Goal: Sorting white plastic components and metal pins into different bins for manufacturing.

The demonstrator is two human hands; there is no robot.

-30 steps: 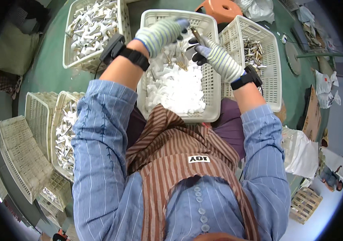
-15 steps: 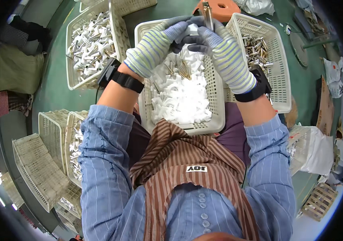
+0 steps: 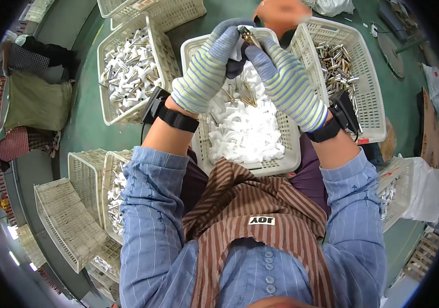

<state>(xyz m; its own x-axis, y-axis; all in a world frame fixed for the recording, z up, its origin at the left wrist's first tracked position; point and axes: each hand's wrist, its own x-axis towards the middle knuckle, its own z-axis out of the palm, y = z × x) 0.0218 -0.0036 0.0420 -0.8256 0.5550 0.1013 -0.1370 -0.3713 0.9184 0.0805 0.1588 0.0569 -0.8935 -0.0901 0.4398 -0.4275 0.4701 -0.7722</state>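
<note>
Striped gloves with grey-blue fingers cover both hands, raised together over the far end of a white plastic basket (image 3: 292,156). My left hand (image 3: 206,66) is closed around a white plastic piece (image 3: 236,53), mostly hidden by the fingers. My right hand (image 3: 291,74) grips a shiny metal tube-shaped part (image 3: 250,37), tilted with its dark end toward the left fingertips. Whether the two parts touch cannot be made out. Below lie many white plastic pieces (image 3: 247,133), with several thin metal rods (image 3: 242,95) among them.
At left, a basket (image 3: 104,97) holds white pieces with metal stems. A basket at right (image 3: 373,97) holds loose brass-coloured and silver metal parts. An orange stool (image 3: 281,14) stands beyond my hands. Stacked crates (image 3: 68,220) sit at lower left. Two people (image 3: 8,138) are at the far left.
The metal part has gone from upright, right of the white piece, to tilted left at the left fingertips. Both hands have drawn closer together. The whole view has shifted slightly.
</note>
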